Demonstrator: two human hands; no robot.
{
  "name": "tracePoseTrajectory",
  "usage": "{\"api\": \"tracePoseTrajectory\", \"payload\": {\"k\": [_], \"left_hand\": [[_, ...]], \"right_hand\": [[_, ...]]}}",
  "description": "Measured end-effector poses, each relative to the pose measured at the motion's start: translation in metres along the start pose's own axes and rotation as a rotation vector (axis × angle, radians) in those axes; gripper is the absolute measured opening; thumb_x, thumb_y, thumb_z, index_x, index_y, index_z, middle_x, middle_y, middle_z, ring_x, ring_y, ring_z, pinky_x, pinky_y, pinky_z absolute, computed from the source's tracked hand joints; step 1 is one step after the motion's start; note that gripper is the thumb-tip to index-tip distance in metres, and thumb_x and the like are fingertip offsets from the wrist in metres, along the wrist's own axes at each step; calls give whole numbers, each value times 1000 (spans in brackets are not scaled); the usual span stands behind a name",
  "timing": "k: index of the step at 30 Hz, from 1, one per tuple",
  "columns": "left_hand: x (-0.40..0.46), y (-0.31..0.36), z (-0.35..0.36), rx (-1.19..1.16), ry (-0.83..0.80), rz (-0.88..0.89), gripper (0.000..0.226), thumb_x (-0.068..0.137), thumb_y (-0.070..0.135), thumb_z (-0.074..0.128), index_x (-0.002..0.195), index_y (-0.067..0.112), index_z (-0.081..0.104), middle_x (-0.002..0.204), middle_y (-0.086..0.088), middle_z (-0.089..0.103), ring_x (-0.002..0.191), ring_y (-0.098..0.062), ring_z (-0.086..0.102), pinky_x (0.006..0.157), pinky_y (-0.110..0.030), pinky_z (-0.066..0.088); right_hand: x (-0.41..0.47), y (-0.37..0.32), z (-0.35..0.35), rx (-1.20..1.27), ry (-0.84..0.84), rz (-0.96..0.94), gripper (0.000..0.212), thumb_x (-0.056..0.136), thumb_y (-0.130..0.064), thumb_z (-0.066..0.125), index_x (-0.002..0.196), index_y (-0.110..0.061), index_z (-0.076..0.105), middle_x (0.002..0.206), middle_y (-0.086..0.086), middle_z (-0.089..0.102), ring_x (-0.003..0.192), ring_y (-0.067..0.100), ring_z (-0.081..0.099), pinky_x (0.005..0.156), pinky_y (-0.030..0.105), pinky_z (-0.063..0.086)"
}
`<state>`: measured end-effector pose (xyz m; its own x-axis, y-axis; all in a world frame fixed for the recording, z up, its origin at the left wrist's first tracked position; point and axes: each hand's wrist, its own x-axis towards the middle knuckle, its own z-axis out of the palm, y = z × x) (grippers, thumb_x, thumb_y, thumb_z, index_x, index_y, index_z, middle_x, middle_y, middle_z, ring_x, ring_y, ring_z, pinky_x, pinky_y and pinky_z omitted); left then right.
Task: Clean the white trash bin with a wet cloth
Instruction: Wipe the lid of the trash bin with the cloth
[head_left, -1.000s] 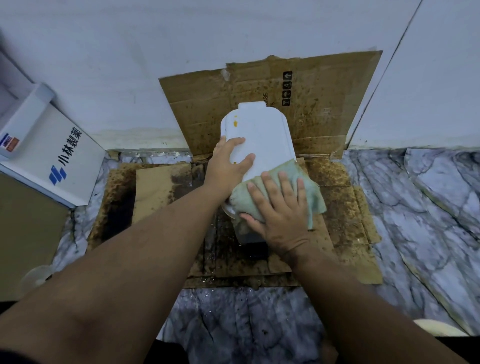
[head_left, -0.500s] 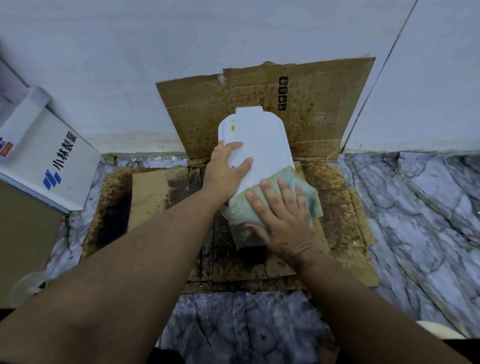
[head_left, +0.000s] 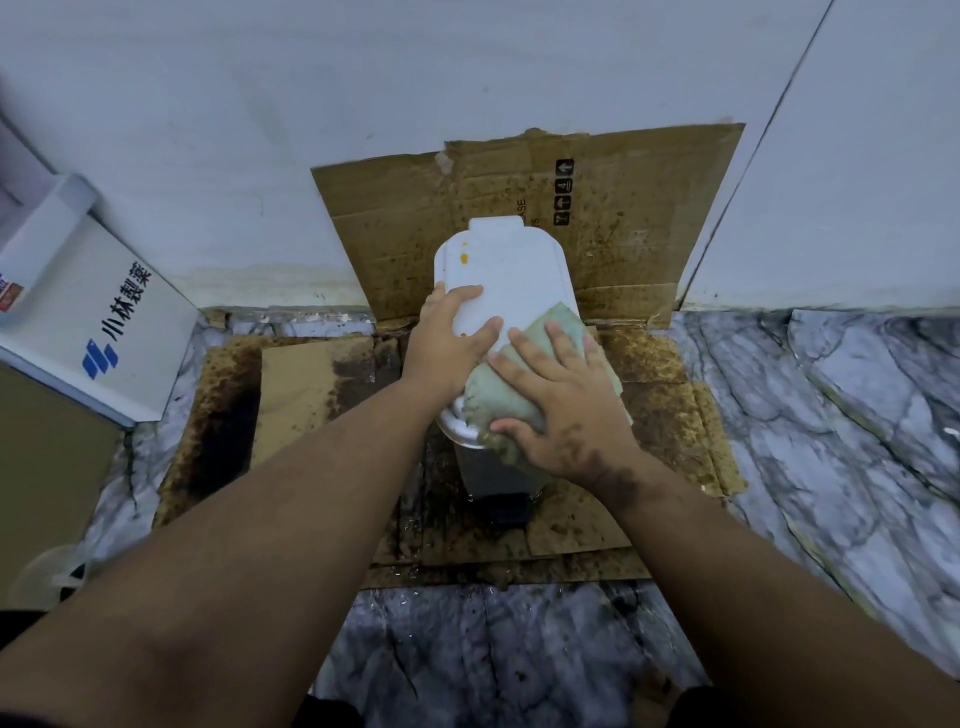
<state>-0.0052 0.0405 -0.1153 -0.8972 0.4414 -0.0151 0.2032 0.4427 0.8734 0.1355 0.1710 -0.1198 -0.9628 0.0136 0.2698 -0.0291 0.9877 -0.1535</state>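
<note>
1. We are steadying the white trash bin (head_left: 506, 291), which is standing on stained cardboard (head_left: 670, 415) against the wall, our left hand (head_left: 449, 345) gripping its lid edge.
2. Our right hand (head_left: 563, 408), fingers straight and spread, is pressing the wet cloth (head_left: 501, 395) onto the lid's near end.
3. Orange spots (head_left: 464, 257) are remaining at the far end (the body looks untouched), so we judge most wiping is left.

On white box (head_left: 98, 332) at left: black characters 小林製薬 above a blue logo. On cardboard (head_left: 623, 218) against wall: black handling pictograms, one an up arrow, one bearing a 4; beside them, partial letters "ASE", rest hidden.
</note>
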Motion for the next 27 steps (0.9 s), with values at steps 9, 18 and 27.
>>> {"api": "tracePoseTrajectory", "payload": {"k": [9, 18, 27], "left_hand": [[-4, 8, -1, 22, -15, -41, 48, 95, 50, 64, 141, 41, 52, 168, 3, 22, 150, -20, 29, 101, -27, 32], [-2, 5, 2, 7, 2, -29, 47, 93, 49, 67, 138, 41, 54, 166, 5, 26, 147, -16, 34, 103, -26, 33], [-5, 2, 3, -34, 3, -11, 49, 92, 48, 69, 139, 39, 56, 162, 10, 30, 144, -13, 36, 104, -29, 39]], "right_hand": [[-34, 33, 23, 750, 219, 211, 49, 103, -49, 38, 151, -39, 33, 167, -4, 16, 155, 18, 10, 122, 56, 19], [74, 64, -6, 684, -197, 424, 55, 101, -53, 43, 153, -45, 27, 168, 2, -6, 154, 31, -1, 125, 52, 7], [121, 59, -3, 593, -26, 591, 55, 94, -46, 57, 145, -27, 45, 153, 11, 38, 142, 30, 37, 116, 37, 32]]}}
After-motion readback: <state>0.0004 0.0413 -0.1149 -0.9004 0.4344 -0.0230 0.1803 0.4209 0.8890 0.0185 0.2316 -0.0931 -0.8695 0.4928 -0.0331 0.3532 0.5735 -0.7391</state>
